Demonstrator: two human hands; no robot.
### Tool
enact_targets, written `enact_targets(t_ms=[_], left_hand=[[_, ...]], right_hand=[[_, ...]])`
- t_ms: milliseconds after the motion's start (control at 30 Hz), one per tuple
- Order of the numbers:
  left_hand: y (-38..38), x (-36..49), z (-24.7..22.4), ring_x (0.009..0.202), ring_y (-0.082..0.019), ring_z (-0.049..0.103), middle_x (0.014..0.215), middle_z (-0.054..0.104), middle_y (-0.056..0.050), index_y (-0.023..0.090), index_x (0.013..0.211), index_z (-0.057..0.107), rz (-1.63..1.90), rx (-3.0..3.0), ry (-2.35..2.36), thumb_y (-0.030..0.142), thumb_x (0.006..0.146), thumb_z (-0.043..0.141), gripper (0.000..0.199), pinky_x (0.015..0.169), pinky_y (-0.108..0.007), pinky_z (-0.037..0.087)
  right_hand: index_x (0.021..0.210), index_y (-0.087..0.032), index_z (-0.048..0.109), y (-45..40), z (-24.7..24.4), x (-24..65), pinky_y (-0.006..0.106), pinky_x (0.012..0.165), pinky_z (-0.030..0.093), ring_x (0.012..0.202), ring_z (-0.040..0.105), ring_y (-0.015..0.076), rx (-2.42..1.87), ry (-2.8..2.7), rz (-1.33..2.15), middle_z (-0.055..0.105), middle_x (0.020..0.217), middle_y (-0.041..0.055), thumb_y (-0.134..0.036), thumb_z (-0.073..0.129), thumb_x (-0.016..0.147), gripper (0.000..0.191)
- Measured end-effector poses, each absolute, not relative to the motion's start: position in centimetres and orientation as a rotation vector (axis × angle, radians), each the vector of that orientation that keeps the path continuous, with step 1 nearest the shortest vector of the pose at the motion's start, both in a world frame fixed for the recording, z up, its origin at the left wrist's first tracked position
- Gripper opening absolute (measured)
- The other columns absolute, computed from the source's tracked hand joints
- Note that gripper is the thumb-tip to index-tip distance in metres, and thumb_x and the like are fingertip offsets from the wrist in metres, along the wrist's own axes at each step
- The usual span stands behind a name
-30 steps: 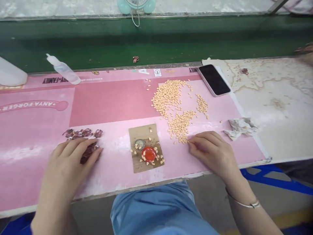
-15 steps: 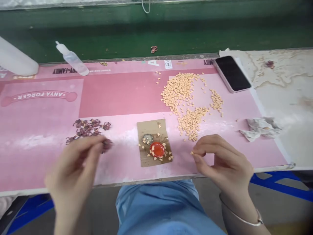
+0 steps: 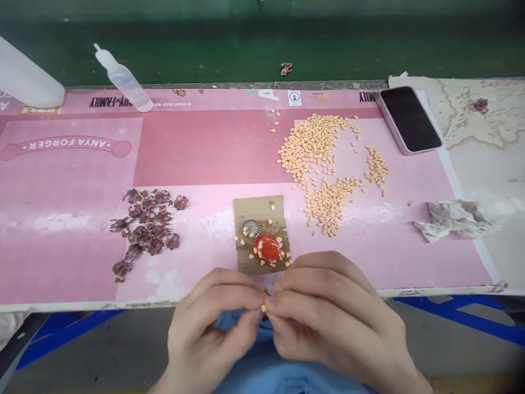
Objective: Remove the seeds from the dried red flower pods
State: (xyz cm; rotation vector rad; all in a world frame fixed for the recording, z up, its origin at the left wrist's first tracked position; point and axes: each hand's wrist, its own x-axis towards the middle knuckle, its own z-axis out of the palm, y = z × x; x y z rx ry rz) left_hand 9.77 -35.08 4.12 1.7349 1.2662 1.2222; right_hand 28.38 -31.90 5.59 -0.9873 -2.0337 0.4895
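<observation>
As both hands' fingers [image 3: 324,306] pinch a tiny peach chip [image 3: 263,308], a stained cardboard square [image 3: 258,210] sits just beyond them.

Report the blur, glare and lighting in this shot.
Head view: light is even and diffuse, without hard shadows; the phone screen shows no strong glare; the left hand and right hand look slightly soft; the small pale pieces lack crisp edges.

Even, diffuse light, seemingly overhead, fills my remote view; soft shadows lie under the left hand [image 3: 209,328] and right hand [image 3: 336,323], dull glare marks the phone [image 3: 409,119], and fine detail stays slightly soft.
</observation>
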Motion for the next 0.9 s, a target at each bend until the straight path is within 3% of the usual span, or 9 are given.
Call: enact_targets(t_ms=[200, 467, 600, 733, 900], left_hand=[[-35.1, 9.9, 3.4, 0.081, -0.006, 0.072, 0.092, 0.075, 0.001, 0.021, 0.099, 0.07, 1.228, 1.762, 1.266, 0.021, 0.107, 0.062, 0.011, 0.077, -0.012, 0.061], [-35.3, 10.3, 3.3, 0.087, -0.01, 0.076, 0.098, 0.078, -0.002, 0.02, 0.105, 0.071, 1.226, 1.78, 1.305, 0.013, 0.104, 0.065, 0.01, 0.079, -0.016, 0.064], [-35.8, 9.9, 2.8, 0.094, -0.011, 0.078, 0.1, 0.081, -0.001, 0.019, 0.108, 0.074, 1.269, 1.695, 1.379, 0.003, 0.098, 0.07, 0.019, 0.085, -0.018, 0.065], [-36.3, 9.0, 1.8, 0.09, -0.016, 0.078, 0.097, 0.081, -0.001, 0.021, 0.107, 0.078, 1.376, 1.608, 1.473, -0.001, 0.093, 0.073, 0.027, 0.077, -0.026, 0.068], [-36.8, 8.3, 1.2, 0.093, -0.022, 0.077, 0.094, 0.079, -0.003, 0.026, 0.107, 0.08, 1.479, 1.413, 1.639, 0.007, 0.095, 0.074, 0.023, 0.071, -0.034, 0.068]], right_hand=[[0.095, -0.02, 0.072, -31.3, 4.9, 28.5, 0.024, 0.076, 0.068, 0.075, 0.074, 0.0131, -0.896, -2.022, 0.521, 0.078, 0.082, -0.0002, -0.007, 0.073, 0.094, 0.014], [0.093, -0.02, 0.069, -30.8, 4.1, 28.6, 0.029, 0.067, 0.067, 0.069, 0.07, 0.0143, -0.901, -1.96, 0.519, 0.077, 0.08, 0.0013, -0.003, 0.069, 0.091, 0.017], [0.094, -0.021, 0.069, -29.9, 3.5, 29.6, 0.031, 0.067, 0.066, 0.073, 0.072, 0.0155, -0.982, -2.032, 0.363, 0.078, 0.083, 0.0022, -0.001, 0.068, 0.092, 0.02], [0.098, -0.021, 0.068, -29.2, 2.7, 30.4, 0.033, 0.071, 0.064, 0.077, 0.072, 0.0164, -1.013, -2.184, 0.303, 0.078, 0.087, 0.0025, 0.0, 0.066, 0.095, 0.022], [0.101, -0.021, 0.065, -29.2, 2.8, 30.5, 0.032, 0.074, 0.062, 0.08, 0.07, 0.0164, -0.99, -2.297, 0.225, 0.077, 0.089, 0.0031, -0.001, 0.065, 0.098, 0.02]])
